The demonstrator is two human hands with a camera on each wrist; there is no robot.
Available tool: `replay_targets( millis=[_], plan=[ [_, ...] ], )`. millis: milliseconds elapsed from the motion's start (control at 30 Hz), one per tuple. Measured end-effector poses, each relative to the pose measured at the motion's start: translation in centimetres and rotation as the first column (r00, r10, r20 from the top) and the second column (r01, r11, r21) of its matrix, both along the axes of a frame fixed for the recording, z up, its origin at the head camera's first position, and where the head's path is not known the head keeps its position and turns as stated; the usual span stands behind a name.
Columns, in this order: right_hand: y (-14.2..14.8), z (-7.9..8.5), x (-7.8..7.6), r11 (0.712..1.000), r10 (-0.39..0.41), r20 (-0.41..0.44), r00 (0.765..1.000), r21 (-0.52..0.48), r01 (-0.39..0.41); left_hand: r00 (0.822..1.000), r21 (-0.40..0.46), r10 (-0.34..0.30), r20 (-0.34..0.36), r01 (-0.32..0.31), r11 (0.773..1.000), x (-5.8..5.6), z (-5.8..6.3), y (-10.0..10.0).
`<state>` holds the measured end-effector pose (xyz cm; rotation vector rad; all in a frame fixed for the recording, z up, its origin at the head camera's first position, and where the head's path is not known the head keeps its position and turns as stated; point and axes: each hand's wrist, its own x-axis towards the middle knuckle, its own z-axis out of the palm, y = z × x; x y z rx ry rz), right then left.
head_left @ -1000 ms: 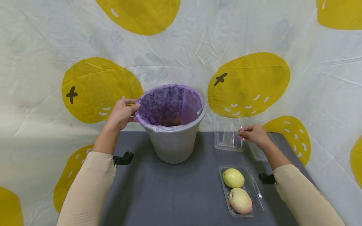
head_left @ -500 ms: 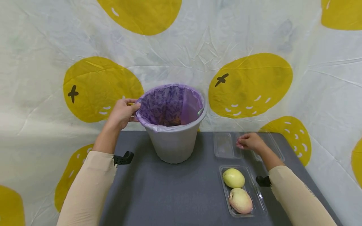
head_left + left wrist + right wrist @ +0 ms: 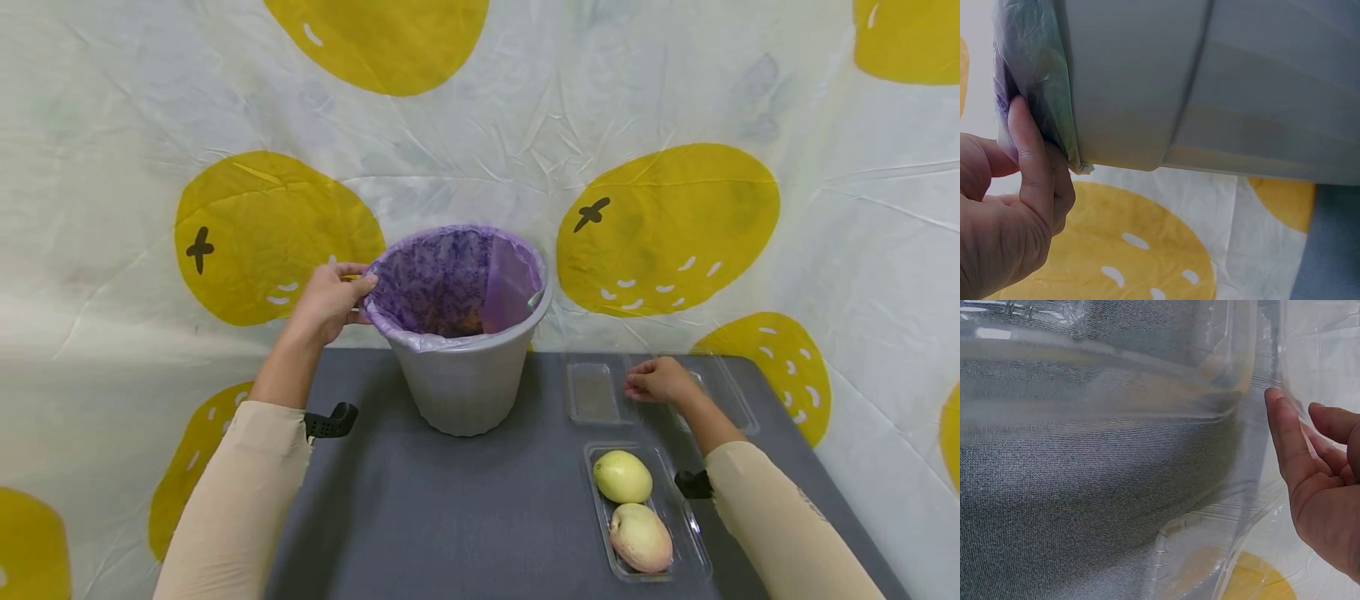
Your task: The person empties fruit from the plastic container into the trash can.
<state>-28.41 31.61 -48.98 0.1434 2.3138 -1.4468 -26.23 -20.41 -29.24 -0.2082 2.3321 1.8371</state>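
Observation:
My left hand [image 3: 327,302] grips the rim of a grey bin [image 3: 468,383], thumb over the edge and fingers outside. A purple patterned bin liner [image 3: 442,275] lines the bin and folds over its rim; in the left wrist view the liner's edge [image 3: 1035,69] lies against my fingers. My right hand [image 3: 663,381] is at the right side of a clear plastic container [image 3: 595,392] lying on the table. In the right wrist view, the thumb and fingers [image 3: 1288,434] of that hand are on either side of a clear plastic edge.
Another clear container [image 3: 731,396] lies behind my right hand. Nearer, a clear tray [image 3: 686,533] holds a yellow fruit [image 3: 622,477] and a pinkish-yellow fruit [image 3: 641,538]. A fruit-printed cloth [image 3: 480,133] hangs behind the dark grey table [image 3: 450,517].
My right hand has come down and slightly nearer, and the clear container, raised one second ago, now lies flat on the table. The left hand stays on the bin rim.

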Motion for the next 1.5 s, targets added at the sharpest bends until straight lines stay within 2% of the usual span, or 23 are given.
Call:
replay_targets(
  millis=[100,233,367,533,767,933,1233,1400,1500],
  plan=[
    [0.0,0.1,0.2,0.999,0.020,-0.015,1.000,0.049,-0.019,1.000,-0.002,-0.001,-0.001,0.001,1.000,0.1,0.0,0.0],
    [-0.1,0.4,0.6,0.986,0.044,-0.047,0.998,0.163,-0.036,1.000,-0.006,0.002,-0.001,-0.002,1.000,0.2,0.0,0.0],
    [0.0,0.9,1.0,0.978,0.044,-0.070,0.997,0.207,-0.029,1.000,-0.008,0.005,0.002,-0.005,1.000,0.3,0.0,0.0],
    [0.5,1.7,1.9,0.977,0.078,-0.089,0.993,0.203,-0.059,1.000,-0.011,0.006,0.005,-0.006,1.000,0.2,0.0,0.0],
    [1.7,3.1,3.8,0.982,0.132,-0.134,0.982,0.152,-0.112,1.000,-0.017,-0.003,0.003,0.003,1.000,0.1,-0.1,-0.1],
    [2.7,3.7,5.2,0.975,0.182,-0.137,0.974,0.155,-0.161,1.000,-0.017,-0.002,-0.002,0.002,1.000,0.1,0.0,-0.3],
    [4.2,3.7,7.8,0.957,0.289,-0.117,0.950,0.057,-0.284,1.000,-0.021,0.006,-0.011,-0.006,1.000,0.0,0.0,-0.2],
    [5.0,3.2,9.3,0.939,0.343,-0.066,0.937,0.025,-0.342,1.000,-0.021,0.000,-0.008,-0.001,1.000,0.0,0.0,0.0],
    [5.4,2.6,10.0,0.936,0.350,-0.015,0.937,-0.017,-0.350,1.000,-0.026,0.002,-0.007,-0.002,1.000,0.0,0.0,0.1]
  ],
)
